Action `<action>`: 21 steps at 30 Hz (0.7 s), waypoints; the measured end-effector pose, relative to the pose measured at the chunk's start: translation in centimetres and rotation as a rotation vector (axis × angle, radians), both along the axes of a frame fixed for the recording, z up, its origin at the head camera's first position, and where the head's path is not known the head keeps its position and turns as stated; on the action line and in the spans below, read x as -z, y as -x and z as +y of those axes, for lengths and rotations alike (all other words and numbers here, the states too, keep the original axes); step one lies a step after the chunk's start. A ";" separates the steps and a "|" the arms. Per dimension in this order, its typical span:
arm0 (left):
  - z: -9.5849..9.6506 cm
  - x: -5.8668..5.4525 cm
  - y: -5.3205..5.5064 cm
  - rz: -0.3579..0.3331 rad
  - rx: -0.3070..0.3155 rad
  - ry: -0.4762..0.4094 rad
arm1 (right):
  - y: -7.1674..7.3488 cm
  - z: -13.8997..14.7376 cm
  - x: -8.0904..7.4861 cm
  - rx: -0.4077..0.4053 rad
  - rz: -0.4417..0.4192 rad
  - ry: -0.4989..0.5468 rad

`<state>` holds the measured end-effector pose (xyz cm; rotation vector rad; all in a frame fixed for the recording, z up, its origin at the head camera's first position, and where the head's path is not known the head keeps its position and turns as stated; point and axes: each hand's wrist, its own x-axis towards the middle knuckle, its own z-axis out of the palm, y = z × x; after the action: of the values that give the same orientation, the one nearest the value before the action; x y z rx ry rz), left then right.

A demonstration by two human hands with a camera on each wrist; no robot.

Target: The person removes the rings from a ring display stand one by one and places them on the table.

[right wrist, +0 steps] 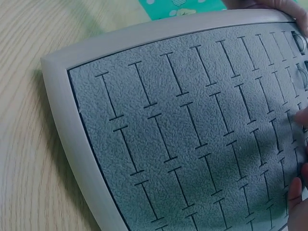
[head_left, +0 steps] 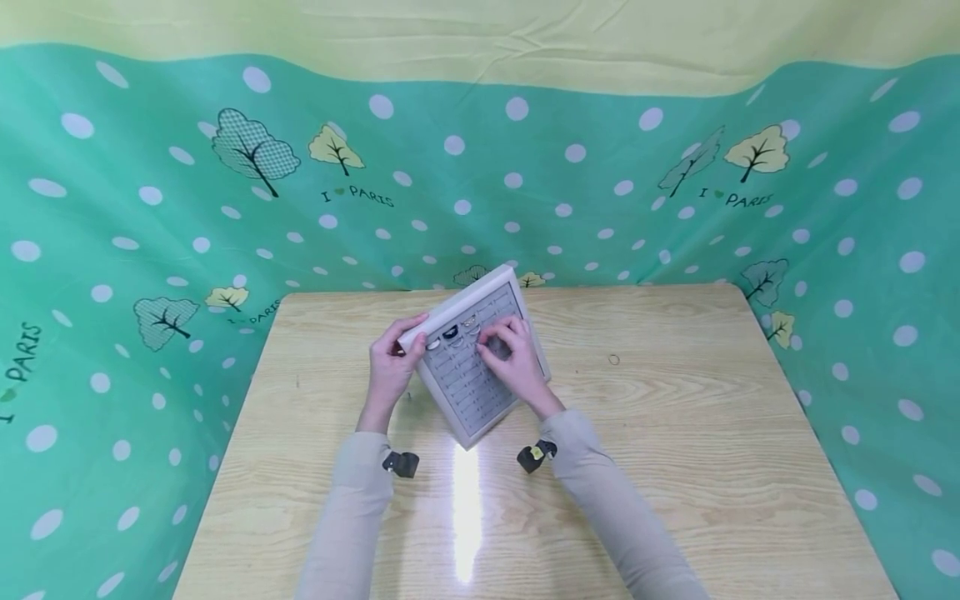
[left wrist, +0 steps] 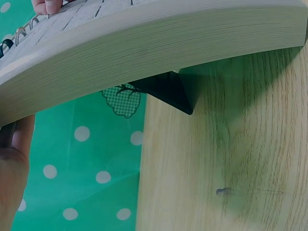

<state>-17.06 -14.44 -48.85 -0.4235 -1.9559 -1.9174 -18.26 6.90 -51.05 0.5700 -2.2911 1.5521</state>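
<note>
The relation that counts is between the right hand's pinch and the slits of the ring tray (head_left: pixel 487 389), which is tilted up above the worktop (head_left: pixel 675 433) with its grey padded face turned toward the person. The right hand (head_left: pixel 510 358) is the nearer one to the slits: its thumb and index finger are brought together at the face, in its far half, and appear to pinch a thin ring (left wrist: pixel 47 16), though the fingertips hide most of it and I cannot tell how deep it sits. The slits run end to end in lines parallel to the tray's far-left edge, so their long axis goes from near left to far right, and that is the line to judge the ring against. The black ring (head_left: pixel 450 332) and the gold ring (head_left: pixel 469 321) sit just beside, to the left and far side of the pinch, along that far-left edge. The left hand (head_left: pixel 392 362) grips the tray's left corner, thumb over the frame, which puts it left of the slits, apart from the right hand. A loose ring (head_left: pixel 614 360) lies on the worktop, well to the right of the tray.
</note>
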 end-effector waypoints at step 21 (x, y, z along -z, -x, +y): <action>0.5 -2.4 -1.2 -0.072 0.009 -0.023 | -2.5 1.0 -3.4 -0.115 -0.195 0.191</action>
<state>-15.91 -13.93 -46.40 -0.3624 -1.9774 -1.9853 -15.76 7.89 -47.66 0.5287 -2.2452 1.9336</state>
